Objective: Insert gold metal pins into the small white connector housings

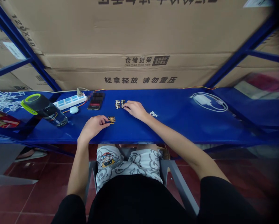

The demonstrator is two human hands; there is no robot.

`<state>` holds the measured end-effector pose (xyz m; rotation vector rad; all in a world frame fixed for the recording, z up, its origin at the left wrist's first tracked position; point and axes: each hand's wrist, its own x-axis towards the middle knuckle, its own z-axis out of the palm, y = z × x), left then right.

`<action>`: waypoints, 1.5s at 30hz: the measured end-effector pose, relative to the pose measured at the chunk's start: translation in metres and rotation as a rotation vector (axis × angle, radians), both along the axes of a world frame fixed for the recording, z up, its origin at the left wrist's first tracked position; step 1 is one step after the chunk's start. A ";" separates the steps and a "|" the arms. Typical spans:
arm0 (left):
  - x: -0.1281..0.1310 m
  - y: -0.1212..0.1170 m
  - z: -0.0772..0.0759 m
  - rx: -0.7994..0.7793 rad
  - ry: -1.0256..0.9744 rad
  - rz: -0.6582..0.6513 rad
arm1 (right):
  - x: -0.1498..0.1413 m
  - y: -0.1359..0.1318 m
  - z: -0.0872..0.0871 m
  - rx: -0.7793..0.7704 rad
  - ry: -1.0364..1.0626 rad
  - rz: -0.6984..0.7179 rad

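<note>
My left hand [94, 126] rests low over the blue tabletop, its thumb and fingertips curled together at a small pile of thin gold-coloured pieces [112, 119]. Whether one of these is between the fingertips cannot be made out. Farther back, my right hand [135, 109] is closed in a pinch at the near end of two short rows of small white-and-dark pieces [117, 104]. What its fingertips hold is hidden. A little heap of small white pieces [153, 114] lies to the right, beside my right forearm.
On the left stand a dark bottle [49, 112] with a green loop, a white power strip [70, 101], a round white object [74, 109] and a phone [96, 101]. A coiled white cable [215, 104] lies at right. Cardboard boxes [130, 34] rise behind the table.
</note>
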<state>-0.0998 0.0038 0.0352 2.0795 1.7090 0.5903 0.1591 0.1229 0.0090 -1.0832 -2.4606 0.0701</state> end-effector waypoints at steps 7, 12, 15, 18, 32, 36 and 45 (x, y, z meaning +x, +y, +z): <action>0.007 0.001 0.000 -0.013 -0.001 -0.013 | 0.012 -0.008 0.005 -0.114 0.185 -0.053; 0.007 -0.003 0.001 0.039 0.022 -0.028 | 0.058 -0.049 0.016 -0.057 0.299 -0.175; 0.010 -0.008 0.004 0.042 0.046 -0.041 | 0.088 -0.078 0.011 0.106 0.347 -0.416; 0.020 -0.012 0.006 0.045 0.040 -0.114 | 0.102 -0.094 0.001 0.148 0.388 -0.610; 0.075 -0.002 -0.014 0.115 -0.066 -0.211 | 0.089 -0.096 -0.011 0.130 0.143 -0.598; 0.063 0.000 -0.012 0.058 -0.146 -0.298 | 0.090 -0.098 -0.012 0.126 0.132 -0.566; 0.077 -0.005 -0.020 0.158 -0.084 -0.219 | 0.087 -0.094 -0.011 0.012 0.190 -0.346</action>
